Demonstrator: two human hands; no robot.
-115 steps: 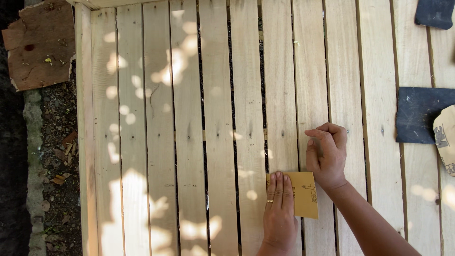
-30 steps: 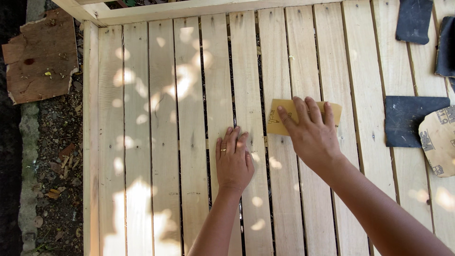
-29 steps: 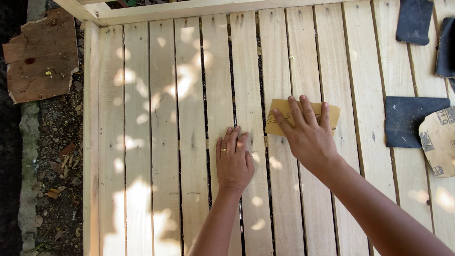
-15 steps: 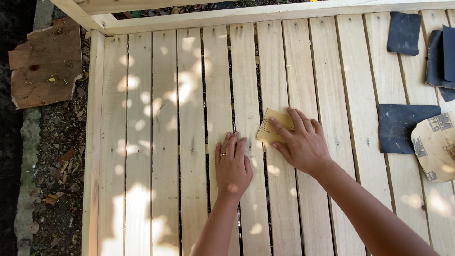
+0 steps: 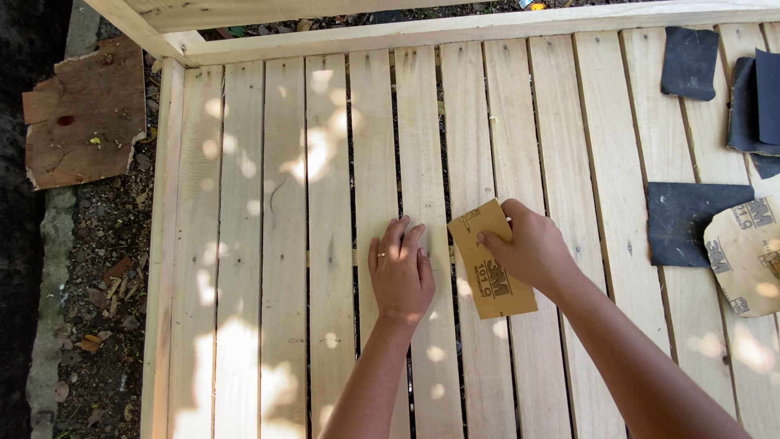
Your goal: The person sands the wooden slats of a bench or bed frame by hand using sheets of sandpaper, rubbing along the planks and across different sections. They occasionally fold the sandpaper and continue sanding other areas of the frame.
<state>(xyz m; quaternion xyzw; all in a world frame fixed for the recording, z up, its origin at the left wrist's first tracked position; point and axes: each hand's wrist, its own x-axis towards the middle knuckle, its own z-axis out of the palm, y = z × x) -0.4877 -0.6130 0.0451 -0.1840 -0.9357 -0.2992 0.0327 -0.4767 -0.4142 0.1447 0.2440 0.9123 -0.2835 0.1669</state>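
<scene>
Top-down view of a person's two bare hands on a pale slatted wood panel point(image 5: 284, 244) laid outdoors, w/ dappled sun across it. The left hand point(image 5: 400, 272) lay flat & released, palm down, fingers spread on a slat, a ring on one finger, holding nothing. Just beside it, the right hand point(image 5: 528, 248) gripped a tan sandpaper sheet point(image 5: 490, 262), fingers pressing it onto the next slats; one end of the sheet stuck out toward the person, printed backing up. So the sheet sat under & just left of the right hand, close to the left hand's fingertips but apart from them. Progress is hard to judge: slats looked evenly pale & smooth, no clear line between sanded & unsanded wood, so the work seemed mid-way at most, w/ much of the panel beyond & left of the hands maybe still to cover. Well right of the right hand lay dark sandpaper pieces point(image 5: 695, 219) & a round tan disc point(image 5: 747, 256). Far left of the left hand, a brown board scrap point(image 5: 81, 114) on dirt.
</scene>
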